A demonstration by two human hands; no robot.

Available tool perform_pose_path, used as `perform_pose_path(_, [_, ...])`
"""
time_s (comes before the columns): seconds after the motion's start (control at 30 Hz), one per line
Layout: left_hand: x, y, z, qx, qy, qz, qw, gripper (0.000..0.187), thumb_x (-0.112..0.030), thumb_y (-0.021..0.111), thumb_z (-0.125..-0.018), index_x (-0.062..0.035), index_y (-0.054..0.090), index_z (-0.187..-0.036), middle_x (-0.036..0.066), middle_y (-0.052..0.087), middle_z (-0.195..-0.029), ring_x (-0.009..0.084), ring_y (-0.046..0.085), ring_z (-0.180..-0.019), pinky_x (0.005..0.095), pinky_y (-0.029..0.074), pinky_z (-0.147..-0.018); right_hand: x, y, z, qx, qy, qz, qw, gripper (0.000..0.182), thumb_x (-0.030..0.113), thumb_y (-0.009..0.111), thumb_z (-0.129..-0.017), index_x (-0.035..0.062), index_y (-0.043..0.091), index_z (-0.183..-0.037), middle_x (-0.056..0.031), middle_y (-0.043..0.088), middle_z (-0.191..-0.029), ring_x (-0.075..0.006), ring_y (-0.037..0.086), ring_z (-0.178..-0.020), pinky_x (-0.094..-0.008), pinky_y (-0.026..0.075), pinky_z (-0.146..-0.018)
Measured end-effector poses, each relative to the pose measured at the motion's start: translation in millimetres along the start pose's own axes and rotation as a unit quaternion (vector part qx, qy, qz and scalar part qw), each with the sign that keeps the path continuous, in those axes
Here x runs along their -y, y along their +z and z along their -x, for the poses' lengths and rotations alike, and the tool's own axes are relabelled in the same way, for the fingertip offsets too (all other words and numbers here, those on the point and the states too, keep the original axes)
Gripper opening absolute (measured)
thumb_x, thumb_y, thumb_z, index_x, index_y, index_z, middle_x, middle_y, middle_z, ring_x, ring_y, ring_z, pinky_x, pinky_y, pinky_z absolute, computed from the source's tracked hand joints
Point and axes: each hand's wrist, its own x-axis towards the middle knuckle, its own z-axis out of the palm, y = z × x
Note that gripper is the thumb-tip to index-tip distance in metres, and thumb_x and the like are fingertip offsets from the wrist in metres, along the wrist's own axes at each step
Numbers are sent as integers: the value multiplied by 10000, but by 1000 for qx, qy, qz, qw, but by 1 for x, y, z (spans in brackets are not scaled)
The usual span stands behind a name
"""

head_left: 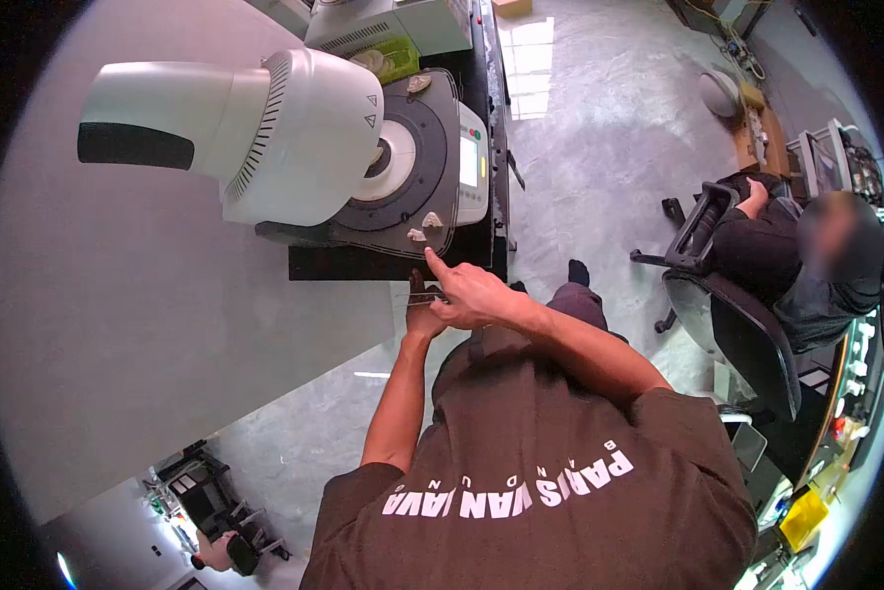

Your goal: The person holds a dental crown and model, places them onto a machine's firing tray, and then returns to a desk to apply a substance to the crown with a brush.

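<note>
At the near edge of the grey round-platform machine (403, 167), right hand (471, 295) with forefinger stretched out, tip touching the platform rim beside a small tooth model (417, 235). Just below, left hand (422, 315) pinched shut on thin tweezers (430, 295). Beyond that edge, open floor (599, 147); seated person (806, 265) well apart.

Lighting: bright, even indoor light. Glare: pale window reflection on the polished floor (530, 59) at top centre; soft sheen on the white machine housing (294, 138). Shadows: faint, beneath the machine's base. Distortion: strong fisheye, straight edges bowed, circular frame with black corners. Focus: centre sharp, shirt lettering legible; rim detail soft and compressed. One seated person's face is blurred out.
</note>
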Motion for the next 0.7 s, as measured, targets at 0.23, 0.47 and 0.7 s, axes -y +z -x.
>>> perform_pose_path(0.23, [-17,-9,1,8,-13,12,1000,665,-590,573,-873,-152,624,-1371,288,372,-1548,525,174,-1482,546,150,-1232,-8,5,-4,-25,-20,12,999,931,266,640,-834,-175,154,-1495,-343,653,-894,-495,640,-892,-526,513,-834])
perform_pose_path(0.47, [-6,-4,-2,61,-51,6,997,662,-588,570,-870,-150,630,-1362,306,362,-1544,524,177,-1481,530,155,-1233,-6,4,-5,-16,-15,11,1000,925,246,636,-843,-179,138,-1496,-337,650,-870,-493,631,-890,-523,499,-839])
perform_pose_path(0.7, [1,1,-6,111,-92,-6,989,683,-565,557,-884,-115,587,-1398,380,307,-1533,534,189,-1473,521,151,-1238,-8,4,-7,-18,-16,1,1000,924,241,639,-845,-183,135,-1492,-334,648,-854,-497,629,-884,-521,496,-836])
